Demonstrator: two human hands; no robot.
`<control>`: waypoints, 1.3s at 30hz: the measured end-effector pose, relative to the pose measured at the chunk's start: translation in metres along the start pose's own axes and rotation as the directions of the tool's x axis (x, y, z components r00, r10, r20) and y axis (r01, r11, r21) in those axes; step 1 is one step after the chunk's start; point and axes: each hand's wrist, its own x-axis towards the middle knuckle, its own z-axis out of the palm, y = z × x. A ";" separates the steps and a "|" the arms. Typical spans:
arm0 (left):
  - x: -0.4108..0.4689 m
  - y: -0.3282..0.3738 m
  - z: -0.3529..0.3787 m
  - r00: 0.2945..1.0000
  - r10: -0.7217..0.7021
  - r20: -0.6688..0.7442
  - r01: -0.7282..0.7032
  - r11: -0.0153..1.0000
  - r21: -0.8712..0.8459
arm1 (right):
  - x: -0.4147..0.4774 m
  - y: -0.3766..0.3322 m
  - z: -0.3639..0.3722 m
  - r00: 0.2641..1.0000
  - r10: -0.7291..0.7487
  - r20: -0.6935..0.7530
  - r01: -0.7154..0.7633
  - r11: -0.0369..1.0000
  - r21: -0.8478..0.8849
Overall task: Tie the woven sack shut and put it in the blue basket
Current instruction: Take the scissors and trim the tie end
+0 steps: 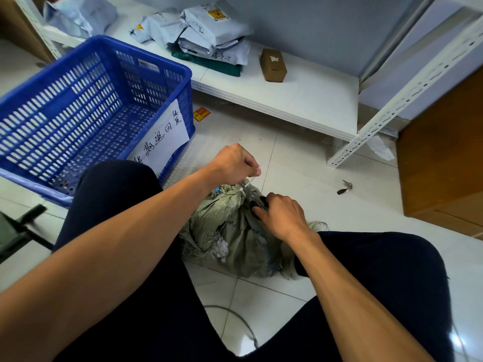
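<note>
A grey-green woven sack (232,239) lies on the tiled floor between my knees, its neck bunched and wrapped by a white tie (243,190). My left hand (232,163) is above the neck and pinches the free end of that white tie. My right hand (283,215) rests on the sack just right of the neck, its fingers curled round a dark object that is partly hidden. The blue basket (183,74) stands to the left, tilted, with nothing inside and a handwritten paper label on its near wall.
A low white shelf (300,100) behind carries grey parcels (209,35) and a small brown box (273,65). A white slotted shelf post (392,105) slants at right, next to a wooden cabinet (444,165). Small debris (345,188) and an orange sticker (201,114) lie on the floor.
</note>
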 end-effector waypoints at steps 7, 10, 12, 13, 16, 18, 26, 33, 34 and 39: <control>0.001 -0.003 -0.005 0.992 -0.065 -0.109 0.053 0.993 -0.105 | -0.003 0.001 0.000 1.000 -0.005 0.019 0.006 0.999 -0.053; 0.003 -0.001 -0.011 0.987 -0.076 -0.142 0.054 0.987 -0.151 | -0.003 0.003 0.000 1.000 0.007 0.028 -0.006 0.999 -0.039; 0.003 -0.002 -0.015 0.983 -0.082 -0.162 0.054 0.983 -0.175 | -0.004 0.003 0.001 1.000 0.007 0.016 -0.007 0.999 -0.042; 0.003 -0.001 -0.017 0.982 -0.088 -0.167 0.056 0.981 -0.187 | -0.004 0.004 0.001 1.000 0.007 0.013 -0.006 0.999 -0.046; 0.001 -0.001 -0.020 0.977 -0.107 -0.185 0.061 0.969 -0.238 | -0.005 0.006 0.000 0.999 0.031 0.034 -0.030 0.999 -0.035; 0.001 -0.002 -0.023 0.970 -0.132 -0.202 0.072 0.957 -0.280 | -0.005 0.007 0.000 0.997 0.065 0.046 -0.065 0.998 0.002; 0.003 -0.001 -0.040 0.962 -0.242 -0.124 0.123 0.793 -0.596 | 0.006 0.007 -0.010 0.960 0.276 -0.033 -0.211 0.800 0.561; -0.014 0.010 -0.019 0.971 -0.102 0.216 0.197 0.853 -0.483 | 0.007 0.007 -0.019 0.930 0.350 -0.116 -0.158 0.663 0.732; -0.016 0.013 -0.013 0.967 -0.096 0.238 0.201 0.859 -0.472 | 0.007 0.006 -0.020 0.931 0.337 -0.138 -0.143 0.689 0.711; -0.019 0.017 0.009 0.966 -0.038 0.255 0.168 0.842 -0.512 | 0.002 -0.002 -0.016 0.956 0.197 -0.218 -0.078 0.885 0.458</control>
